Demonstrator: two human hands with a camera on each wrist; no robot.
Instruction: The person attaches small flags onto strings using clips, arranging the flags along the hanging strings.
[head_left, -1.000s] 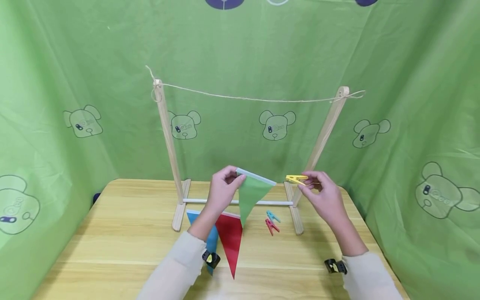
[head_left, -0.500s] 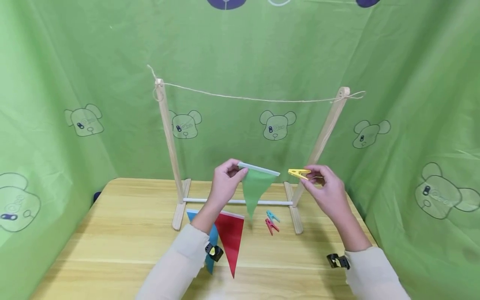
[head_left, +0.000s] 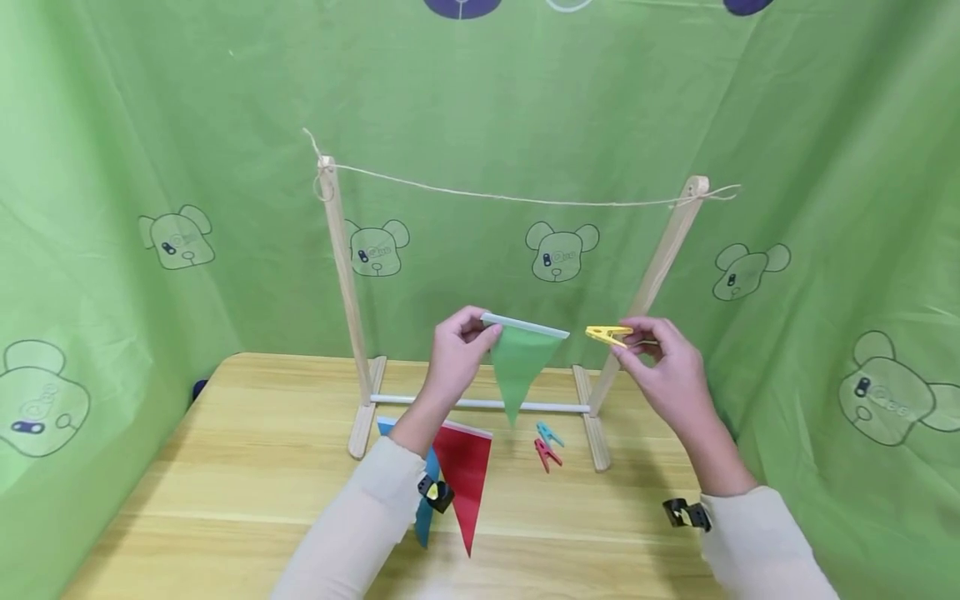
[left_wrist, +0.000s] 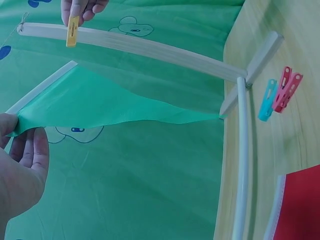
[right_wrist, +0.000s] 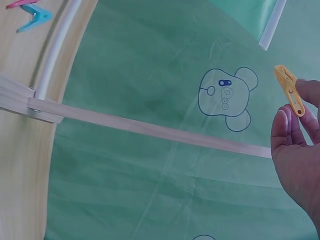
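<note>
My left hand [head_left: 459, 350] pinches the left top corner of a green triangular pennant [head_left: 522, 358], which hangs point down from its white top band. In the left wrist view the pennant [left_wrist: 110, 102] stretches out from the thumb and fingers. My right hand [head_left: 667, 367] holds a yellow clothespin [head_left: 609, 334] by its handle end, its tip toward the pennant's free corner with a small gap between. The right wrist view shows the same clothespin [right_wrist: 289, 90] between thumb and fingers. Both hands are lower than the string [head_left: 510, 198] tied between two wooden posts.
On the wooden table [head_left: 247, 467] lie a red pennant [head_left: 467, 475] and a blue pennant [head_left: 424, 521], partly behind my left forearm. A blue clothespin [head_left: 550, 434] and a red clothespin [head_left: 547, 454] lie near the right foot of the stand [head_left: 592, 429]. A green curtain [head_left: 465, 92] surrounds the table.
Both hands have risen, carrying the green pennant and the yellow clothespin upward and slightly right. The pennant's top band has levelled somewhat. The things on the table have stayed put.
</note>
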